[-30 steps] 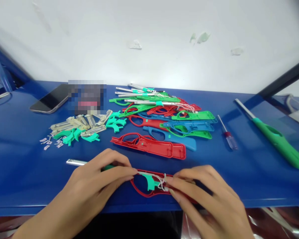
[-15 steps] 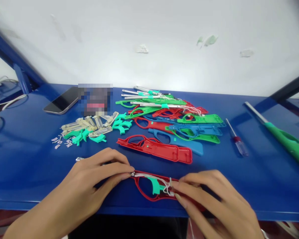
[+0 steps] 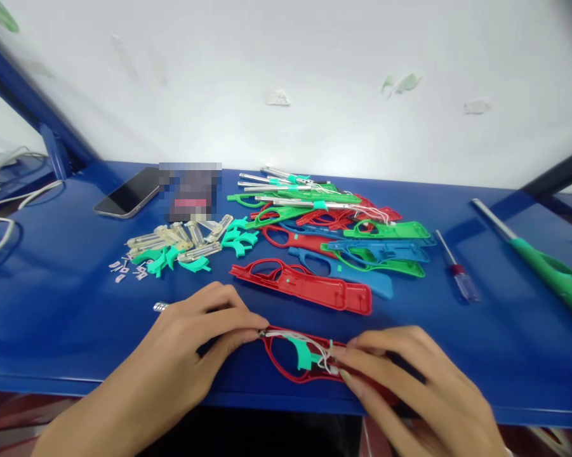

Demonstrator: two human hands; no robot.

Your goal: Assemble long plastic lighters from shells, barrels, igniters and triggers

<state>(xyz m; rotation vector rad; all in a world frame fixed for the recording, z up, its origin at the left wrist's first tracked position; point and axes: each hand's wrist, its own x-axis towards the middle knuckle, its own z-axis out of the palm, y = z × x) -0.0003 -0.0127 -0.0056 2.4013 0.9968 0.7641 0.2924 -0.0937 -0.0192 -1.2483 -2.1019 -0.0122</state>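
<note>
blue desk point(image 3: 76, 333) standing against a scuffed white wall point(image 3: 333, 57); near its front edge the open red half-shell point(image 3: 314, 379) lies lengthwise between the two hands, a teal trigger point(image 3: 303, 355) sitting by its finger loop and white wires point(image 3: 324, 360) bunched close to the right fingertips; the left hand point(image 3: 185, 343) has its grip pressed together, thumb and fingertips pinching the narrow end, where a small dark metal end point(image 3: 263, 333) peeps out; a second ago those fingers covered that spot, and more of the silver tube point(image 3: 160, 307) showed behind them, whereas now only its tip does; the right hand point(image 3: 409, 374) has its grip closed in on the wide end, fingertips at the wires, though what exactly sits between thumb and forefinger cannot be told; trigger and wires look unmoved within the half-shell, so this seems a slight resettling at the narrow end, the wires yet to lie flat; just beyond are spare red shells point(image 3: 314, 287); clear tanks point(image 3: 200, 252) lie farther left, a screwdriver point(image 3: 465, 285) off to the right
</note>
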